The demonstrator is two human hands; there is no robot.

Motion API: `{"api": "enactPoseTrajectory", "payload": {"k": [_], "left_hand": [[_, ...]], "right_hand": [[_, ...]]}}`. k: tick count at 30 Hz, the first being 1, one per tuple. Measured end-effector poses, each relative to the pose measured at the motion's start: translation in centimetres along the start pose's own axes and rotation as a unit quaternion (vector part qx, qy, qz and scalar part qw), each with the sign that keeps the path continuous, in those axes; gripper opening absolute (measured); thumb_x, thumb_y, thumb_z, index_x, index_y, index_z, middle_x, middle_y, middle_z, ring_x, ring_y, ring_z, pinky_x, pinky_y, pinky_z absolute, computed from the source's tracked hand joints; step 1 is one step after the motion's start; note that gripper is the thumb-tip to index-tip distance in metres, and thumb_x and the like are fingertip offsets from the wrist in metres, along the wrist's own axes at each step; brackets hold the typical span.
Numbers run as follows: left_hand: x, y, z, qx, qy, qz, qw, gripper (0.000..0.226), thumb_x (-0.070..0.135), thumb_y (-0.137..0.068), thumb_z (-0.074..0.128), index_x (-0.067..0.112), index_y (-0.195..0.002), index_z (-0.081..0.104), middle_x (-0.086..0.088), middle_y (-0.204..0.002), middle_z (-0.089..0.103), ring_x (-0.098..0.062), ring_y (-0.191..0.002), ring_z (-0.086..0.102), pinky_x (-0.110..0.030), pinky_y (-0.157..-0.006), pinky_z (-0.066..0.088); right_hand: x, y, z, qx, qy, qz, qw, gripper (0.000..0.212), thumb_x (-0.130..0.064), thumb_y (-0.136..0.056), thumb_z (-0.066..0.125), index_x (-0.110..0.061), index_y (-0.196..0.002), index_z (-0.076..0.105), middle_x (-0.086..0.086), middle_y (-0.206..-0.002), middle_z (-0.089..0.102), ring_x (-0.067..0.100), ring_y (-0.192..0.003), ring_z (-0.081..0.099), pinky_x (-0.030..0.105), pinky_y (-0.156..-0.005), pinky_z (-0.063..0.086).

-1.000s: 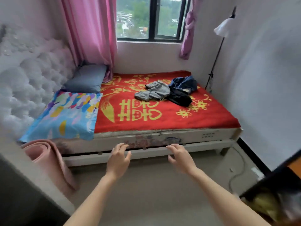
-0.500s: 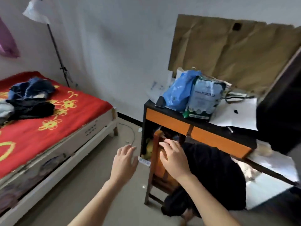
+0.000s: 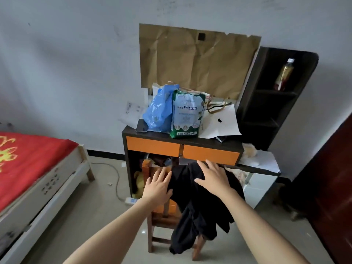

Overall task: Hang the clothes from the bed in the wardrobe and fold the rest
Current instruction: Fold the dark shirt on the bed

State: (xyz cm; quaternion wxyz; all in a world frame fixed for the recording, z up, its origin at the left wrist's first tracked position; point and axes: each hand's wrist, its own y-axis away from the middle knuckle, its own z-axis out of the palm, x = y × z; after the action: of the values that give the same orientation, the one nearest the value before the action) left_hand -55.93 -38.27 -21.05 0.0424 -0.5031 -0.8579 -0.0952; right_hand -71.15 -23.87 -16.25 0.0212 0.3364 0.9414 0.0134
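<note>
- Desk [image 3: 152, 146]: dark top, two orange drawer fronts, set against the wall.
- On the desk top: dark phone [image 3: 142, 126] at the left edge; blue plastic bag [image 3: 160, 109] beside it; green-and-white packet [image 3: 187, 115] upright, touching the bag; white paper sheets [image 3: 222, 122] toward the right end.
- Wooden chair [image 3: 162, 221] in front of the desk: black garment [image 3: 200, 202] draped over it, hanging down.
- Dark shelf unit [image 3: 247, 103] right of the desk: bottle [image 3: 283, 74] upright on the upper shelf.
- Floor [image 3: 95, 216] left of the desk: white power strip [image 3: 130, 201] with cable [image 3: 116, 180].
- Bed [image 3: 62, 180] well left of the desk: red cover [image 3: 28, 161], yellow pattern.

I see matt black cloth [image 3: 200, 202] over a smooth wooden chair [image 3: 161, 221]. The blue plastic bag [image 3: 159, 111] shines; the brown paper [image 3: 194, 60] is creased.
</note>
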Motion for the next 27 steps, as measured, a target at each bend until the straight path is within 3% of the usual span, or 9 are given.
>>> {"api": "enactPoseTrajectory", "payload": {"k": [5, 8, 10, 12, 14, 18, 21, 25, 27], "left_hand": [[-0.4, -0.6, -0.8, -0.023, 0.024, 0.01, 0.999, 0.072, 0.038, -0.095, 0.043, 0.026, -0.151, -0.002, 0.0, -0.159, -0.007, -0.022, -0.145, -0.006, -0.048, -0.115, 0.009], [-0.4, -0.7, -1.2, -0.026, 0.056, 0.005, 0.998, 0.074, 0.038, -0.095, 0.044, 0.026, -0.151, -0.002, 0.002, -0.159, -0.003, -0.021, -0.146, -0.004, -0.048, -0.115, 0.01], [-0.6, -0.7, -1.2, -0.024, 0.079, -0.002, 0.997, 0.074, 0.04, -0.095, 0.044, 0.027, -0.151, -0.002, 0.003, -0.159, -0.002, -0.02, -0.146, -0.003, -0.048, -0.115, 0.01], [-0.5, -0.9, -1.1, -0.024, 0.091, -0.005, 0.996, 0.073, 0.045, -0.095, 0.042, 0.027, -0.151, -0.002, 0.003, -0.159, -0.001, -0.019, -0.146, -0.003, -0.049, -0.115, 0.01], [-0.5, -1.2, -1.3, -0.021, 0.098, -0.009, 0.995, 0.072, 0.052, -0.094, 0.038, 0.028, -0.15, -0.001, 0.003, -0.159, 0.0, -0.02, -0.146, -0.002, -0.049, -0.114, 0.01], [-0.4, -1.3, -1.2, -0.022, 0.113, -0.019, 0.993, 0.075, 0.066, -0.091, 0.028, 0.03, -0.15, 0.001, 0.005, -0.159, 0.002, -0.018, -0.146, 0.0, -0.051, -0.113, 0.01], [-0.2, -1.3, -1.1, -0.016, 0.129, -0.026, 0.991, 0.078, 0.072, -0.088, 0.023, 0.03, -0.15, 0.002, 0.005, -0.159, 0.003, -0.018, -0.146, 0.0, -0.053, -0.113, 0.01], [0.2, -1.3, -1.4, -0.021, 0.141, -0.04, 0.989, 0.079, 0.073, -0.086, 0.021, 0.032, -0.15, 0.002, 0.003, -0.159, 0.004, -0.02, -0.146, 0.001, -0.055, -0.112, 0.008], [0.6, -1.1, -2.1, -0.032, 0.189, -0.047, 0.98, 0.077, 0.072, -0.087, 0.024, 0.033, -0.15, 0.002, 0.002, -0.159, 0.007, -0.022, -0.146, 0.002, -0.055, -0.113, 0.007]], "right_hand": [[-1.1, -0.6, 0.4, 0.047, 0.015, 0.036, 0.998, 0.037, -0.011, -0.096, 0.045, -0.018, -0.132, 0.046, 0.005, -0.131, 0.047, 0.028, -0.125, 0.034, 0.034, -0.088, 0.043], [-0.8, -1.0, -0.3, 0.062, -0.028, 0.054, 0.996, 0.028, 0.0, -0.093, 0.044, -0.011, -0.113, 0.06, 0.005, -0.118, 0.056, 0.027, -0.121, 0.041, 0.033, -0.081, 0.044], [-0.6, -1.3, -1.3, 0.071, -0.105, 0.076, 0.989, 0.027, 0.003, -0.09, 0.046, -0.009, -0.104, 0.066, 0.006, -0.112, 0.062, 0.025, -0.112, 0.051, 0.029, -0.079, 0.043], [0.1, -1.5, -3.0, 0.115, -0.226, 0.123, 0.959, 0.025, 0.006, -0.086, 0.049, -0.007, -0.091, 0.071, 0.007, -0.103, 0.068, 0.024, -0.102, 0.059, 0.024, -0.076, 0.042], [1.0, -1.6, -5.7, 0.18, -0.293, 0.148, 0.927, 0.024, 0.007, -0.083, 0.052, -0.007, -0.083, 0.071, 0.007, -0.096, 0.069, 0.024, -0.094, 0.061, 0.022, -0.072, 0.039], [2.0, -0.9, -9.9, 0.232, -0.325, 0.109, 0.91, 0.017, 0.007, -0.081, 0.058, -0.007, -0.08, 0.068, 0.008, -0.083, 0.066, 0.021, -0.081, 0.058, 0.023, -0.07, 0.039], [2.6, -0.5, -12.1, 0.271, -0.358, 0.093, 0.888, 0.019, 0.006, -0.08, 0.06, -0.011, -0.074, 0.063, -0.002, -0.068, 0.056, 0.017, -0.072, 0.053, 0.023, -0.068, 0.037], [2.6, -0.2, -13.9, 0.305, -0.404, 0.081, 0.859, 0.018, 0.008, -0.082, 0.057, -0.009, -0.075, 0.06, -0.004, -0.065, 0.05, 0.016, -0.068, 0.048, 0.023, -0.066, 0.038], [2.0, 0.4, -14.6, 0.322, -0.412, 0.042, 0.851, 0.023, 0.009, -0.082, 0.056, -0.011, -0.071, 0.057, -0.006, -0.065, 0.05, 0.009, -0.064, 0.048, 0.014, -0.062, 0.038]]}}
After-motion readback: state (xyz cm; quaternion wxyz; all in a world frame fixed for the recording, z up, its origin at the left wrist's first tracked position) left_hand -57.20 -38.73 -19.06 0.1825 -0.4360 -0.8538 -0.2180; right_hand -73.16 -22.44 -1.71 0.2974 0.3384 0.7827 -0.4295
